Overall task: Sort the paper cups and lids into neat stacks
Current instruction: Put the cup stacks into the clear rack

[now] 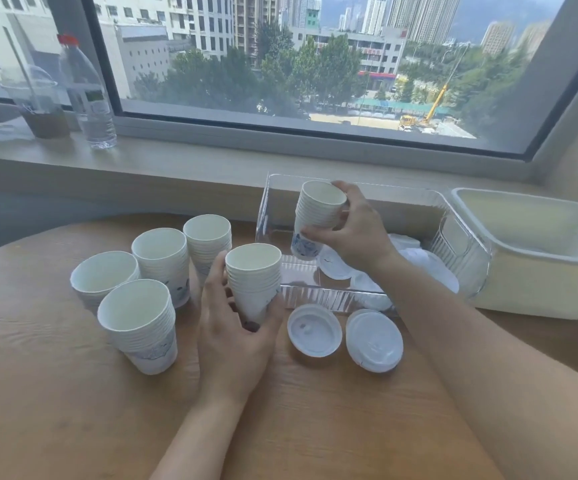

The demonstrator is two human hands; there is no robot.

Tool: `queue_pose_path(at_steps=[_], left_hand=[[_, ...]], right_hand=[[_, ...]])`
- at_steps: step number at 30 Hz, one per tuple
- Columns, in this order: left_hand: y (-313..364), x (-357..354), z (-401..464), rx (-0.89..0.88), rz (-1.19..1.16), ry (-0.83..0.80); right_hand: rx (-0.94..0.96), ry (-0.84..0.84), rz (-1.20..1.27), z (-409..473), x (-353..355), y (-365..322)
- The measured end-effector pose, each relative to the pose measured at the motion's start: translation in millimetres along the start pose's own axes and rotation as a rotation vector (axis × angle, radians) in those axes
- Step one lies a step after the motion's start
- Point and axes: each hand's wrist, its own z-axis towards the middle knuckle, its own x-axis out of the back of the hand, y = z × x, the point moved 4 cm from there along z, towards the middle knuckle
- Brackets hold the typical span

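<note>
Several stacks of white paper cups stand on the round wooden table (55, 393): one at the front left (140, 327), one behind it (103, 275), and two further back (162, 261) (207, 244). My left hand (235, 337) grips another cup stack (254, 282) near its base on the table. My right hand (349, 230) holds a tilted cup stack (318, 213) above the clear plastic bin (460, 251). Two white lids (314, 330) (374, 340) lie on the table in front of the bin. More lids (336, 265) lie inside the bin.
A cream plastic tub (537, 271) sits right of the clear bin. On the window sill at the back left stand a water bottle (88, 95) and a domed plastic drink cup (39, 102). The window is behind the sill.
</note>
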Motion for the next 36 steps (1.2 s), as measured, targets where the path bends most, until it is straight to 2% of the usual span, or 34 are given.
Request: queue_pose_path(at_steps=[13, 32, 36], left_hand=[[1.1, -5.3, -1.8, -0.015, 0.015, -0.026], [4.7, -9.7, -1.7, -0.05, 0.081, -0.087], [6.1, -8.5, -2.6, -0.048, 0.086, -0.083]], right_hand=[[-0.067, 0.001, -0.147, 51.3, -63.9, 20.2], [-0.099, 0.043, -0.181, 66.2, -74.0, 22.0], [-0.107, -0.006, -0.193, 61.8, -68.6, 17.1]])
